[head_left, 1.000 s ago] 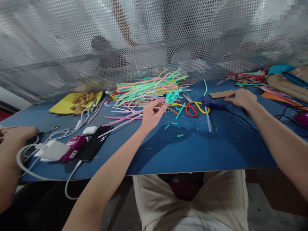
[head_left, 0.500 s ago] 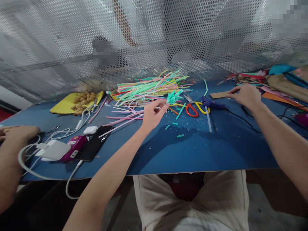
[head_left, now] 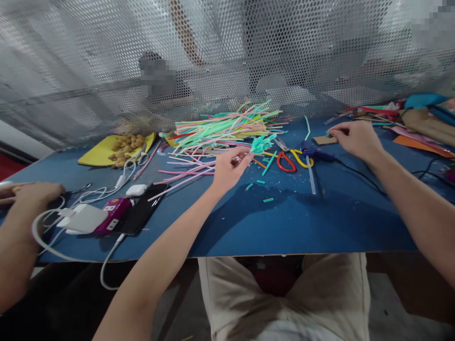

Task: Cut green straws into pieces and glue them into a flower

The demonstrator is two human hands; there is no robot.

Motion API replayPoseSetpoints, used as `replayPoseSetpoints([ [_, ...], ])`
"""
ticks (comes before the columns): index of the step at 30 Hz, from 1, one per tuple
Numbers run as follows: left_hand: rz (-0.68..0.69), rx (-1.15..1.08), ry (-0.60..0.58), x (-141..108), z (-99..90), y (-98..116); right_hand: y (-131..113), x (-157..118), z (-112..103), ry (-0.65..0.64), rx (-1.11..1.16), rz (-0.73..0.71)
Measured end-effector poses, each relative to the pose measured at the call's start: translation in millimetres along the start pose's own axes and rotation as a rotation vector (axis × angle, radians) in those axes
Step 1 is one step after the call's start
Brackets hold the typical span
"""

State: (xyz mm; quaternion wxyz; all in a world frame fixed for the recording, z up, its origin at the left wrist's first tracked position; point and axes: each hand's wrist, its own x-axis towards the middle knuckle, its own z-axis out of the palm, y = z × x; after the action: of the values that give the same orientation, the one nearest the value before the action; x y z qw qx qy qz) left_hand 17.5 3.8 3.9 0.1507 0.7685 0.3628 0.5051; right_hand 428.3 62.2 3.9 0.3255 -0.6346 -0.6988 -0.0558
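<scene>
My left hand (head_left: 230, 169) pinches a teal bundle of short pipe-cleaner pieces (head_left: 262, 144) at its base, in front of a pile of pastel pipe cleaners (head_left: 220, 129). At the right, my right hand (head_left: 357, 138) holds a small teal piece (head_left: 327, 134) between thumb and fingertips, just above a brown cardboard piece (head_left: 324, 140). Between the hands are scissors with red and yellow handles (head_left: 286, 162) and a dark blue glue gun (head_left: 315, 152) with a clear glue stick (head_left: 311, 175). Several teal offcuts (head_left: 268, 200) are scattered on the blue table.
To the left are a yellow tray (head_left: 93, 154) of brown lumps, a black phone (head_left: 142, 210), a purple power block (head_left: 113, 215), white cables and another person's hand (head_left: 39, 193). Craft scraps (head_left: 423, 135) lie far right. Perforated metal (head_left: 213, 42) stands behind.
My right hand has shifted slightly left and up over the cardboard, and a small teal piece now shows at its fingertips. My left hand keeps the teal bundle. The view has shifted slightly.
</scene>
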Motion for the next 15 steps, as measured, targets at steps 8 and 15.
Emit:
replayPoseSetpoints([
  [8, -0.024, 0.001, 0.006, -1, 0.9, 0, -13, -4, -5, 0.112, 0.09, -0.052],
  [15, -0.028, 0.005, 0.001, -1, 0.6, 2, -6, -2, -3, 0.063, 0.03, -0.069],
])
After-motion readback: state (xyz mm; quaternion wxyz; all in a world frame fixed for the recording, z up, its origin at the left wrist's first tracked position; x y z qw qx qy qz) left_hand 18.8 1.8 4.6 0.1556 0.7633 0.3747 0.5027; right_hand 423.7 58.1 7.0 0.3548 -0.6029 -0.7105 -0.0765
